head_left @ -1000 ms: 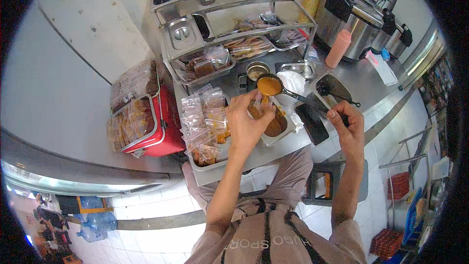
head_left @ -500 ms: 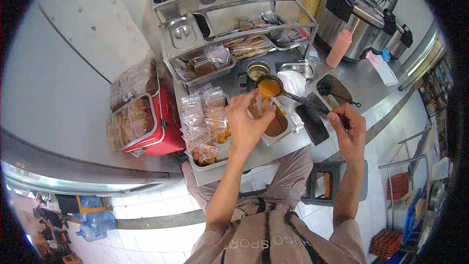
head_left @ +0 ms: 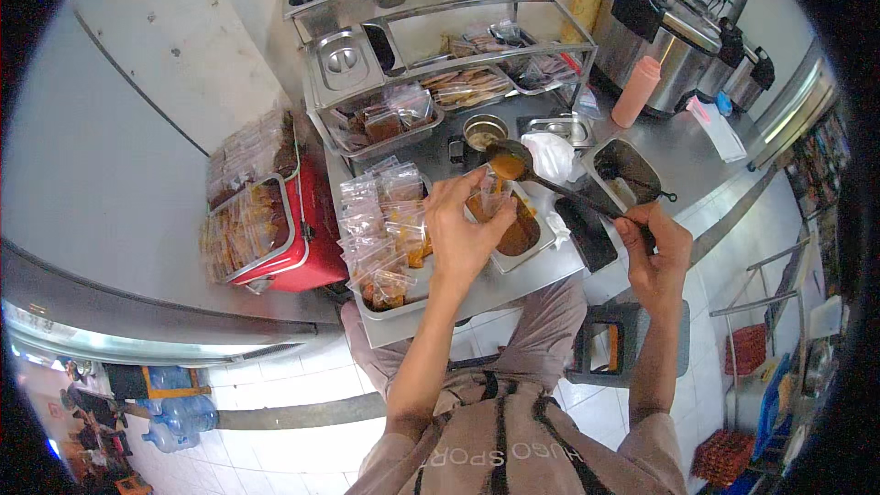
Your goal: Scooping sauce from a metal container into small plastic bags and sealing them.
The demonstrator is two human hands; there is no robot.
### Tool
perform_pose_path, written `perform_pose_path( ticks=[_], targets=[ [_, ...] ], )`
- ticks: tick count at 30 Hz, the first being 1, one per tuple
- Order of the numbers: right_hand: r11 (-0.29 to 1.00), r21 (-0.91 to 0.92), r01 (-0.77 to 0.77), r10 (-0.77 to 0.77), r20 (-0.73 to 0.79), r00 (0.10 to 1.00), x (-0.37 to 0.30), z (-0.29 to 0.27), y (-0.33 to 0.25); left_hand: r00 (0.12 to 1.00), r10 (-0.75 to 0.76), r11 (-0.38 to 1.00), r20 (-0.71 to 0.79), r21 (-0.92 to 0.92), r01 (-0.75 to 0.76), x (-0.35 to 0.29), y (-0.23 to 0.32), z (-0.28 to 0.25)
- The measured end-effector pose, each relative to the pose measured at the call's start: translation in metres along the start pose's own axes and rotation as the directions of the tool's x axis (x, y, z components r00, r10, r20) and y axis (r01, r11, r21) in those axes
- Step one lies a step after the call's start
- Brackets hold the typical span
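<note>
My right hand (head_left: 654, 252) is closed round the handle of a black ladle (head_left: 509, 163). Orange-brown sauce lies in the ladle's bowl, which tilts over a small clear plastic bag (head_left: 496, 191). The bag's mouth is held by my left hand (head_left: 466, 227), thumb and fingers pinched on it. Some sauce is running down into the bag. Below it stands a metal pan of brown sauce (head_left: 521, 236), partly hidden by my left hand. Left of that hand, a long metal tray (head_left: 390, 313) holds several filled zip bags (head_left: 367, 220) with orange sauce.
Two trays of bagged portions (head_left: 243, 225) sit on a red cooler box (head_left: 321, 229) at left. A steel rack (head_left: 440, 62) with pans stands behind. Further right are a pink squeeze bottle (head_left: 636, 92), a dark-bottomed pan (head_left: 600, 148), white tissue (head_left: 550, 156) and rice cookers (head_left: 653, 37).
The ladle's bowl has tipped further toward the bag and holds less sauce. My right hand has shifted slightly right. My left hand stays in place.
</note>
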State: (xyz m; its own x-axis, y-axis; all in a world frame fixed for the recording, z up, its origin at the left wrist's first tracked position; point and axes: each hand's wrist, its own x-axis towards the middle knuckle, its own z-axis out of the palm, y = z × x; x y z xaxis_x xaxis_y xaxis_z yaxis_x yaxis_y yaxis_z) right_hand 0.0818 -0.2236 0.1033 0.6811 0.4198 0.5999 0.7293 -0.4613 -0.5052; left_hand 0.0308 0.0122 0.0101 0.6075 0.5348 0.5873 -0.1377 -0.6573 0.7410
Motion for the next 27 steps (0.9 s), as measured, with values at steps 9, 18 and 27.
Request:
perform_pose_path(
  ticks=[9, 18, 27],
  targets=[
    [0.993, -0.044, 0.105, -0.107, -0.039, 0.993, -0.006, 0.006, 0.007, 1.0, 0.011, 1.0, -0.003, -0.006, -0.011, 0.0, -0.001, 0.003],
    [0.958, -0.179, 0.223, -0.229, -0.016, 0.973, -0.009, 0.004, 0.009, 1.0, 0.023, 1.0, 0.004, 0.007, -0.023, 0.001, 0.001, 0.003],
    [0.987, -0.053, 0.152, -0.153, -0.012, 0.988, -0.01, 0.009, 0.015, 1.0, -0.005, 1.0, 0.001, 0.013, 0.005, -0.001, 0.0, 0.001]
  ],
)
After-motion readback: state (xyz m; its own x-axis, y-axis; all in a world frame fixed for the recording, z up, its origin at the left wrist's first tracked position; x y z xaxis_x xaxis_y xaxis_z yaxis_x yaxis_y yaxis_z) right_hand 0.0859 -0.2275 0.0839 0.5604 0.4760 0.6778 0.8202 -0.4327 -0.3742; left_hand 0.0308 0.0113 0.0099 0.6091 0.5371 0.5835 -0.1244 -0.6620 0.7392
